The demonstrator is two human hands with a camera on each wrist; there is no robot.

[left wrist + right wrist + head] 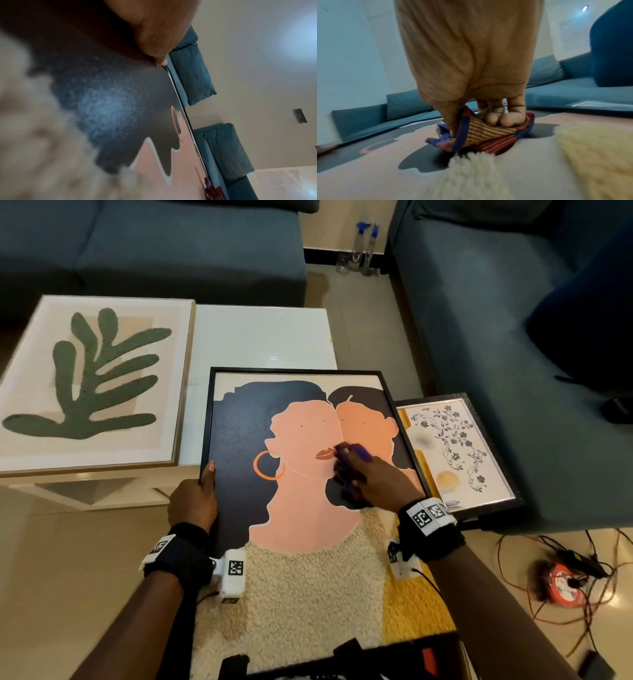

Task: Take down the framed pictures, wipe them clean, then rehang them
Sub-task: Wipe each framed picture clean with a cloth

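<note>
The black-framed portrait picture point(301, 474) lies tilted, its far edge on the white coffee table point(263, 337). The left hand point(193, 501) grips its left edge, thumb on top. The right hand point(373, 477) presses a striped cloth point(481, 134) on the glass, fingers curled over it. The leaf picture point(92, 385) lies on the table; the floral picture point(455, 453) seems to rest on the sofa point(513, 337).

Striped woven cloth point(481, 136), matt grainy portrait pic point(239, 440) w/ black frame, glossy white table point(263, 337)

White table point(260, 337) carries the leaf picture point(92, 381); portrait's point(301, 474) far edge seemingly rests there.
</note>
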